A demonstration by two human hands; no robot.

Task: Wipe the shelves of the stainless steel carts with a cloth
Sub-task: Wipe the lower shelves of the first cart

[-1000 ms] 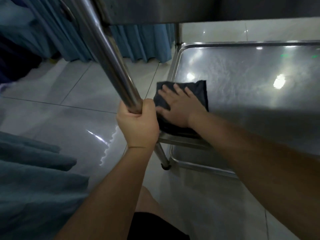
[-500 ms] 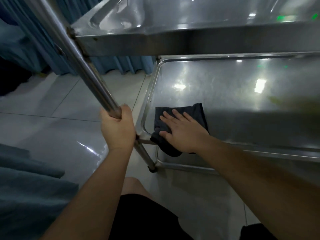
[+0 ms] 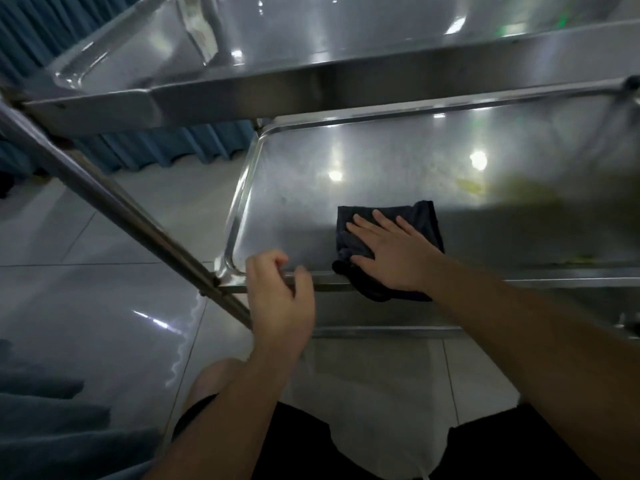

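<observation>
Steel cart (image 3: 311, 95), lower shelf (image 3: 398, 174) gleaming. Dark cloth (image 3: 391, 233) lies at the shelf's near edge, one corner drooping over. Right hand (image 3: 394, 256) pressed flat on it, fingers spread. Left hand (image 3: 278, 299) loosely curled at the front rim, gripping nothing.

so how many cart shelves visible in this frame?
2. The upper shelf runs across the top of the view. The lower shelf sits beneath it, where the right hand presses the dark cloth flat. Any lower tier would be out of sight.
</observation>
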